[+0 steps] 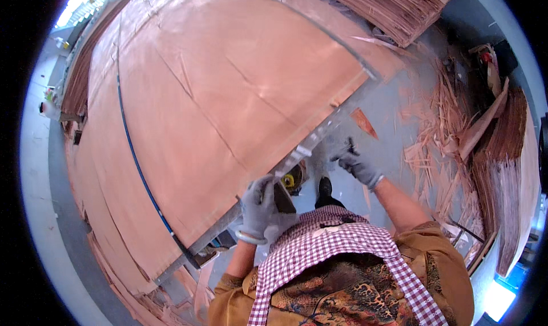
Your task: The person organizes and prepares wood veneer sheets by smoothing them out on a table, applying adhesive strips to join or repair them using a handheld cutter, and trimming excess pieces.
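A broad sheet of pinkish-tan wood veneer (228, 98) covers the worktable in front of me, with creases and long splits in its surface. At the table's near edge is my left hand (260, 206), in a grey glove with the fingers curled. A dark grey flat piece (283, 198) sits right beside these fingers; I cannot make out what it is. My right hand (358, 165), also gloved, is off the table's edge above the floor. Its dark-tipped fingers are spread apart, slightly blurred, and I see nothing held in them.
A thin dark blue hose or cord (132, 149) runs across the sheet at left. Veneer stacks stand at the far right (382, 9) and right side (502, 155). Torn veneer strips (436, 155) litter the grey floor. Below the table edge shows a round yellow part (289, 181).
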{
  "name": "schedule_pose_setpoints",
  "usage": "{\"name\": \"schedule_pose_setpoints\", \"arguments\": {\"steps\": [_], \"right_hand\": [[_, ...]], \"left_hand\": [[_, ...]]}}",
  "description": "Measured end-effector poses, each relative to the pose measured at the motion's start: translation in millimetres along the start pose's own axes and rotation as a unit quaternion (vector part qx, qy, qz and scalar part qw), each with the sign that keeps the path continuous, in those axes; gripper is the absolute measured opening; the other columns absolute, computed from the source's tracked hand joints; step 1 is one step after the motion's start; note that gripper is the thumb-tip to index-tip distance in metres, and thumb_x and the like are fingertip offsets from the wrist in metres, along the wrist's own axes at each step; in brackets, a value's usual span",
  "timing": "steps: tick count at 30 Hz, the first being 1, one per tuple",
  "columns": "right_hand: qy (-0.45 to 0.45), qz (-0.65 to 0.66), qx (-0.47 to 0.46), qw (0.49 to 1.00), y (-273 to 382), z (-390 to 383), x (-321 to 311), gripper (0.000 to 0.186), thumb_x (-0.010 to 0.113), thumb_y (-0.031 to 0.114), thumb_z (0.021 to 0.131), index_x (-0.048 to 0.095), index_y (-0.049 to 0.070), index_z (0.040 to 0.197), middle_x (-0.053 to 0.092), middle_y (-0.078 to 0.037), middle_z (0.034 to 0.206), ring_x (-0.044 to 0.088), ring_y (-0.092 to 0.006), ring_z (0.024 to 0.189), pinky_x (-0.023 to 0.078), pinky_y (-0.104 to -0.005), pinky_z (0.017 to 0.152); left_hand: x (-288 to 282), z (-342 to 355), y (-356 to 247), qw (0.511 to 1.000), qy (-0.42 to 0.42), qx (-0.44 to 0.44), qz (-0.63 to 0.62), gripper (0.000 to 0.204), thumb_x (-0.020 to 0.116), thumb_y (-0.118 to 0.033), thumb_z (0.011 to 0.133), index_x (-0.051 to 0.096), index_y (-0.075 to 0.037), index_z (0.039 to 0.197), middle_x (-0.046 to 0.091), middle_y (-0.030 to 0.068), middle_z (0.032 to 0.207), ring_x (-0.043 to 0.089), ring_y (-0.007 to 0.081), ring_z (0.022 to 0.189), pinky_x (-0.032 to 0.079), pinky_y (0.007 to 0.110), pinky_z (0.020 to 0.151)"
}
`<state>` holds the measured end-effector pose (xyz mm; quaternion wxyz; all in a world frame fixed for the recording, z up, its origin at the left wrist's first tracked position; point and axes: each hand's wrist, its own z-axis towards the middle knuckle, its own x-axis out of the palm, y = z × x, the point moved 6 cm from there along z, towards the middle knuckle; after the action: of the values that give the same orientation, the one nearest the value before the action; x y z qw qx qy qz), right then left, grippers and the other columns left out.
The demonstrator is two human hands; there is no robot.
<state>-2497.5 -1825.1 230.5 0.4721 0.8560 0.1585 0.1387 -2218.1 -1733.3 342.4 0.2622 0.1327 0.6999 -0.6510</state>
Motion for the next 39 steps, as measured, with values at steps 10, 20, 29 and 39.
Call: {"name": "schedule_pose_setpoints", "arguments": {"steps": [10, 20, 29, 39], "right_hand": [[0.205, -0.043, -0.054, 0.976, 5.8, 59.8, 54.2, 0.031, 0.062, 0.016, 0.086, 0.056, 0.002, 0.112, 0.058, -0.003, 0.098, 0.051, -0.0111, 0.087, 0.044, -0.0271, 0.077], [0.213, -0.152, -0.093, 0.961, 33.4, 34.4, 52.3, 0.024, 0.065, 0.025, 0.086, 0.064, 0.003, 0.093, 0.059, 0.002, 0.078, 0.051, -0.0092, 0.07, 0.043, -0.0268, 0.062], [0.127, -0.124, -0.076, 0.981, 158.3, 23.8, 2.4, 0.034, 0.059, 0.026, 0.089, 0.057, -0.001, 0.11, 0.061, -0.001, 0.081, 0.055, -0.0108, 0.072, 0.046, -0.0268, 0.067], [0.283, -0.314, -0.07, 0.904, 182.7, 142.1, 87.8, 0.025, 0.057, 0.017, 0.087, 0.059, 0.005, 0.109, 0.058, -0.001, 0.075, 0.051, -0.0079, 0.061, 0.042, -0.023, 0.054]], "left_hand": [[2.3, -15.3, -8.1, 0.999, -0.009, -0.004, 0.045, 0.017, 0.059, -0.006, 0.083, 0.063, -0.002, 0.098, 0.063, 0.0184, 0.092, 0.061, 0.0333, 0.088, 0.048, 0.039, 0.077], [-19.3, -3.5, 10.1, 0.995, -0.056, 0.048, 0.067, 0.017, 0.06, -0.01, 0.083, 0.063, -0.002, 0.097, 0.064, 0.0175, 0.088, 0.061, 0.0346, 0.082, 0.048, 0.04, 0.071], [-2.5, 62.4, 18.6, 0.966, -0.094, 0.123, 0.205, 0.029, 0.06, -0.018, 0.081, 0.061, -0.01, 0.109, 0.06, 0.0144, 0.104, 0.056, 0.0321, 0.095, 0.042, 0.044, 0.082], [78.3, 133.6, -6.7, 0.921, -0.008, 0.14, 0.363, 0.045, 0.06, -0.037, 0.079, 0.057, -0.016, 0.119, 0.054, 0.0078, 0.098, 0.051, 0.0245, 0.089, 0.037, 0.043, 0.08]]}}
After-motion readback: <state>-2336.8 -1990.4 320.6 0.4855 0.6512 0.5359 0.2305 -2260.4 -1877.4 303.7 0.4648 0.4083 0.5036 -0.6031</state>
